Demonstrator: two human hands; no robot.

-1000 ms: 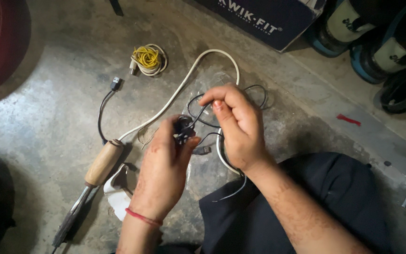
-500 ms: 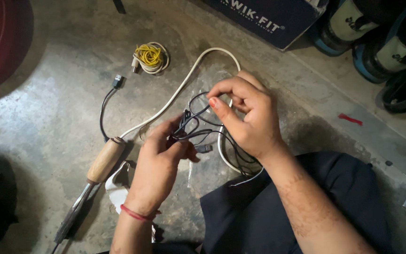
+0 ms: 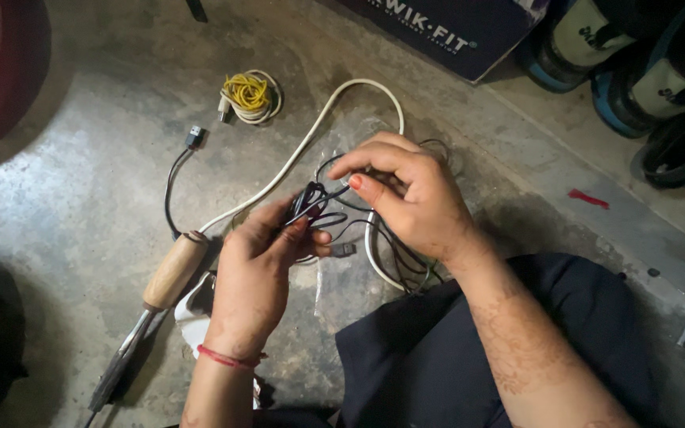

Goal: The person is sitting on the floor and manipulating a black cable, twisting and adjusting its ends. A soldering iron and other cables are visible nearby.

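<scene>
- Since half a second ago, my right hand [image 3: 410, 198] has barely shifted, and the loops of the thin black cable [image 3: 334, 208] hang looser between both hands than before.
- Left hand [image 3: 259, 273] is closed around a bunched part of the black cable, thumb and fingers pinching it; a red thread band [image 3: 227, 358] sits on that wrist.
- Right hand pinches a strand of the same cable between thumb and forefinger, the other fingers curled over it.
- One small plug [image 3: 344, 250] on the cable dangles just below the hands, above the concrete floor [image 3: 81, 198].
- White cord [image 3: 295, 154] curves across the floor under my hands and runs to a soldering iron with a wooden handle [image 3: 172, 271], which lies left of my left hand.
- Farther up lie a yellow wire coil [image 3: 249, 93] and another black lead with a small connector [image 3: 193, 136], well apart from my hands.
- Dark blue box [image 3: 453, 32] stands at the top edge.
</scene>
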